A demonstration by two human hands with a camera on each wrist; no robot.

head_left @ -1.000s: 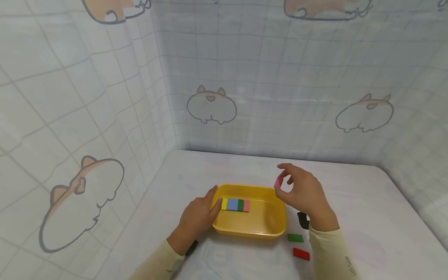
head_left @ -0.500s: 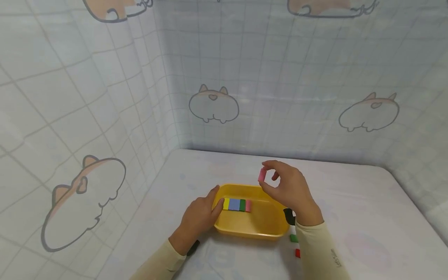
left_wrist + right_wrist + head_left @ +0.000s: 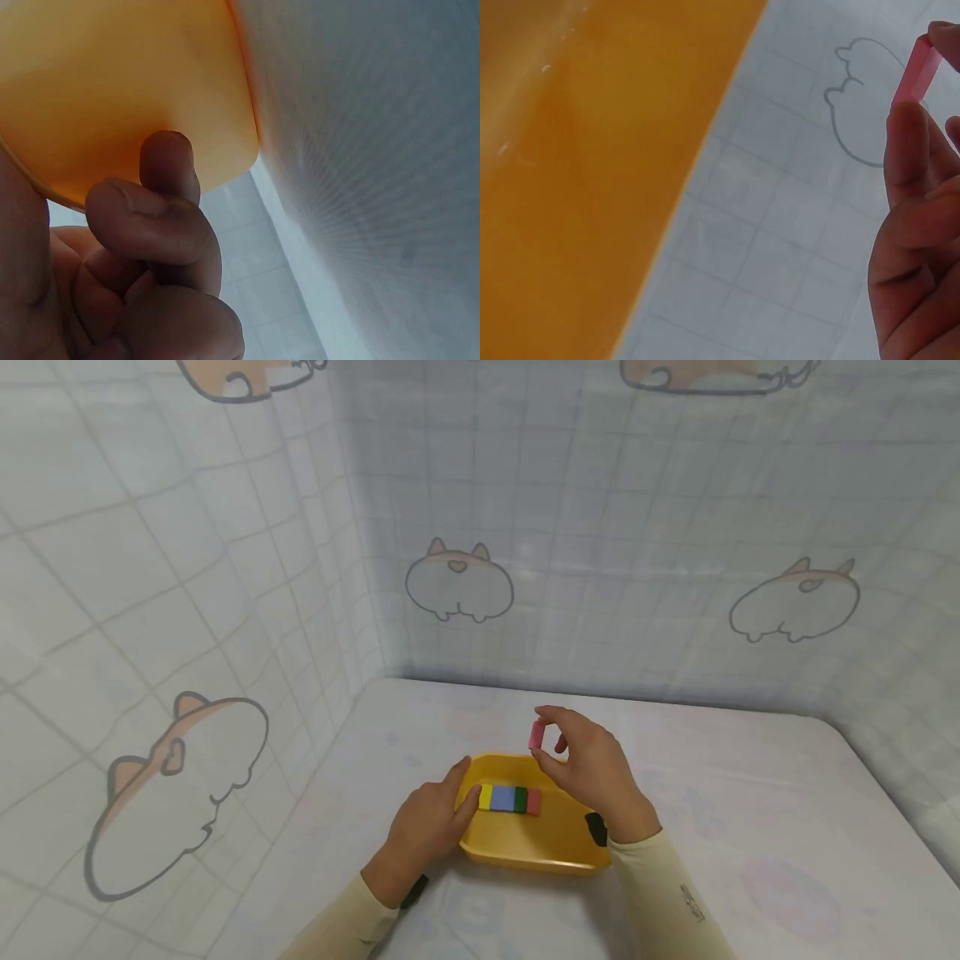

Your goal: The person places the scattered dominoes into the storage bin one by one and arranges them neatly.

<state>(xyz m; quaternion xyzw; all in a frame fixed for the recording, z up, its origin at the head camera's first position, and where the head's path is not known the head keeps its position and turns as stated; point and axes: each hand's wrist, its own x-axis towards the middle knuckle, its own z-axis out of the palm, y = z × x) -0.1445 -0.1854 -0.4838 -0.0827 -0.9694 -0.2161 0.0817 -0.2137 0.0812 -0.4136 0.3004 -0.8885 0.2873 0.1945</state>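
A yellow plastic tray [image 3: 536, 865] is held at its left side by my left hand [image 3: 422, 831]. The thumb lies over the rim, and the left wrist view shows curled fingers against the tray's outside. Along the tray floor runs a row of small flat blocks: yellow [image 3: 485, 797], blue [image 3: 502, 799], dark green [image 3: 521, 800] and pink [image 3: 534, 802]. Above the tray's far rim, my right hand [image 3: 594, 768] pinches another pink block [image 3: 537, 735] upright between thumb and fingertip. In the right wrist view this pink block [image 3: 916, 73] shows at the upper right edge.
A white patterned cloth [image 3: 750, 827] covers the table. Grid-patterned curtains with animal drawings enclose it at the back [image 3: 615, 568] and left [image 3: 172, 568]. The right sleeve [image 3: 660, 885] covers the table area at the tray's front right.
My right hand has moved left over the tray with the pink block. A green and a red block on the table have become hidden behind the right forearm. My left hand stays put.
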